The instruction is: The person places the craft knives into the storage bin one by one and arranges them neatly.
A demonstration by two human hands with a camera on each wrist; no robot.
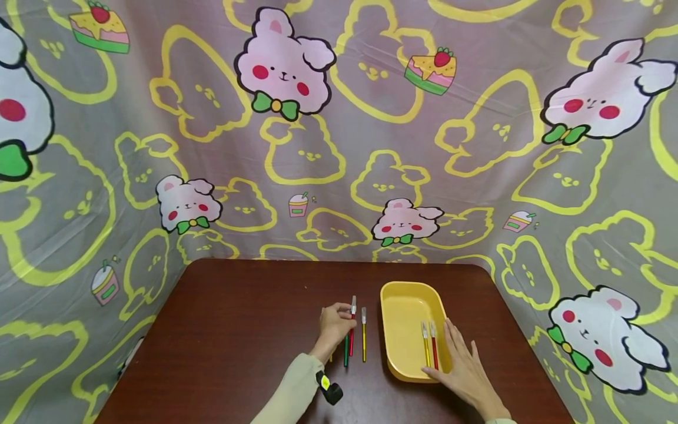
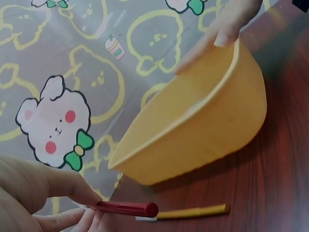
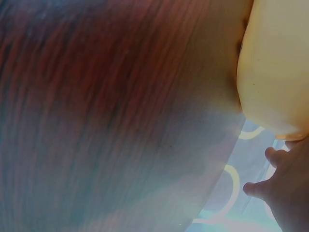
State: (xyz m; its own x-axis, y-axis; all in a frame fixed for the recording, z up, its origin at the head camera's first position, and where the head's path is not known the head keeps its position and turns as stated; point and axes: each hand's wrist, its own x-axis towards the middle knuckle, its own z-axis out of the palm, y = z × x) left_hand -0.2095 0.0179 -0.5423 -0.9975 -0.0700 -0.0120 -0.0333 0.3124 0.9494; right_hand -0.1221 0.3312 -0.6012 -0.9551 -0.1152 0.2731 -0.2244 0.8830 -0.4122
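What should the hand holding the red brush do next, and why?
Probably lift the red brush and carry it over to the yellow tray. The left hand already pinches it, two brushes already lie in the tray, and the right hand rests on the tray's edge, steadying it.

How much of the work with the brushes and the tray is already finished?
Two thin paintbrushes, yellow and red, already lie in the yellow plastic tray. The left hand pinches a red-handled brush; the right hand rests flat on the tray's rim. A green brush and a yellow one remain on the table.
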